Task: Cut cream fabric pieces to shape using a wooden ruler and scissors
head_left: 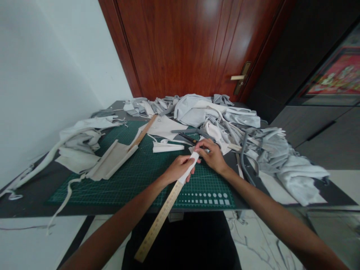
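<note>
A white strip of material (187, 173) is held along a wooden ruler (159, 221) above a green cutting mat (140, 180) at the centre of the frame, by a person's two bare hands. The grip of the left hand (178, 168) is closed around both strip and ruler, while the right hand (212, 155) is narrowly pinched on the strip's upper end, just beside the left hand's fingers. The ruler's free end is angled down past the front edge of the dark table (28, 195) toward the lower centre. A short white folded piece (168, 147) and a steel-bladed tool with a dark handle (188, 138) are placed on the mat just beyond the hands, and a second wooden ruler (143, 131) is laid at its far edge. Heaps of pale grey fabric scraps (270, 157) are piled at right and upper centre, with a folded pale piece (112, 159) at left. A reddish-brown wooden door (180, 48) stands behind the table.
</note>
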Motion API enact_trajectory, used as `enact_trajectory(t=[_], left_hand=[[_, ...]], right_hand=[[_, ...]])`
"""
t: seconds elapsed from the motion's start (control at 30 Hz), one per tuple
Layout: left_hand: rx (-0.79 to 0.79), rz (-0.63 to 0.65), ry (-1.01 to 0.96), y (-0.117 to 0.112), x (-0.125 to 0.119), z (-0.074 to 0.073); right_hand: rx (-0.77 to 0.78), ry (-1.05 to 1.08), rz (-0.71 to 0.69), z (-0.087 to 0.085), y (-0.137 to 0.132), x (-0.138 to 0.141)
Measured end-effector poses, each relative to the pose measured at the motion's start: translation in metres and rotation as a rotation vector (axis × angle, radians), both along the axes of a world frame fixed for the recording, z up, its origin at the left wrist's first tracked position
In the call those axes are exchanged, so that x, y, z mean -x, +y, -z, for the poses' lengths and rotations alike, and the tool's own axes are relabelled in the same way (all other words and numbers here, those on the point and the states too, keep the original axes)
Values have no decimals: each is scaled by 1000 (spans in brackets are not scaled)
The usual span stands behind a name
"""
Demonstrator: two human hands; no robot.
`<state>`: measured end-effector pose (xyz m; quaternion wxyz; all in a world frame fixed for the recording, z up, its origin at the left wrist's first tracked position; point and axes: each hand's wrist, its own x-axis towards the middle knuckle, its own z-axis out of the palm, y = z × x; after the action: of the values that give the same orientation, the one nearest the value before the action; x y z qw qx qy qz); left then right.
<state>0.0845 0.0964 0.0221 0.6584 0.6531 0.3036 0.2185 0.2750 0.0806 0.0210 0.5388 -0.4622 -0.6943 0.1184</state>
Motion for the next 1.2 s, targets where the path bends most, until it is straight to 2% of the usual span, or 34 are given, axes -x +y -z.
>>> enact_trajectory(t=[0.23, 0.37, 0.67, 0.87, 1.2], left_hand=[[-14, -2, 2, 0, 1, 0], [-24, 6, -13, 2, 1, 2], [-6, 70, 24, 2, 2, 3], [-24, -1, -58, 1, 0, 1], [15, 36, -10, 4, 0, 2]], right_hand=[[133, 87, 38, 7, 3, -1], [242, 223, -13, 11, 5, 0], [340, 375, -94, 11, 6, 3], [325, 433, -119, 8, 8, 1], [319, 417, -144, 9, 7, 6]])
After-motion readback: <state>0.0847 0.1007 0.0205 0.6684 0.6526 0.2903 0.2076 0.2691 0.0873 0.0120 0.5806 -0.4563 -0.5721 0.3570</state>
